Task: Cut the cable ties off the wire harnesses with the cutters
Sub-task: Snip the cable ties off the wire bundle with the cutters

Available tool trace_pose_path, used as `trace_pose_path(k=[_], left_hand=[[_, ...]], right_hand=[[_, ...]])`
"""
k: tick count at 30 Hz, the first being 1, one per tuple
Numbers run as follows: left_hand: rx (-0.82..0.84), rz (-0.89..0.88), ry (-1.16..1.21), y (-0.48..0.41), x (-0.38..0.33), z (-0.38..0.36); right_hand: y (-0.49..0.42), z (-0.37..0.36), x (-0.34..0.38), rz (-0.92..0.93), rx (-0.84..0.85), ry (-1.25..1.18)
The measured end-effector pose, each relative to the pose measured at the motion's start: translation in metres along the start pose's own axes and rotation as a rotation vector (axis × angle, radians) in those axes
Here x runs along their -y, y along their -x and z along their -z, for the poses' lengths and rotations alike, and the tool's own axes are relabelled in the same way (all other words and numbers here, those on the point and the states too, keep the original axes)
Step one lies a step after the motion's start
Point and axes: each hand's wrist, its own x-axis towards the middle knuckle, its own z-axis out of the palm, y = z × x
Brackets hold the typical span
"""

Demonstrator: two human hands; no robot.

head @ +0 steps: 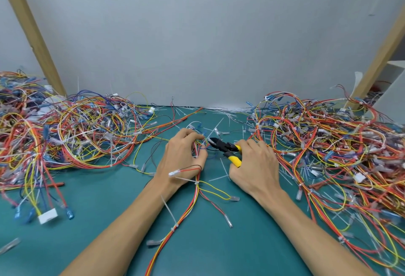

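Head view: left hand [183, 155] grips a wire harness [186, 212] that trails toward 6 o'clock with white cable ties [196, 182] on it. Right hand [255, 166] at its 3 o'clock grips yellow-handled cutters [225, 147], black tip pointing to 9 o'clock, touching the bundle at the left fingertips. Loose harness piles [328, 140] flank both hands.

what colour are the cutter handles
Yellow, with a black head, on the cutters; head view.
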Motion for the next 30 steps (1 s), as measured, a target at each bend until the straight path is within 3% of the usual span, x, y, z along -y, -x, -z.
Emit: trace_pose_path(k=[13, 30], left_hand=[[0.043, -0.099, -0.04, 0.0025, -0.0027, 0.0014], [0.047, -0.183, -0.06, 0.0045, -0.0049, 0.0052]], right_hand=[[-0.0071, 0.0032, -0.0053, 0.078, 0.088, -0.095], [-0.0054, 0.0069, -0.009, 0.137, 0.037, -0.141]])
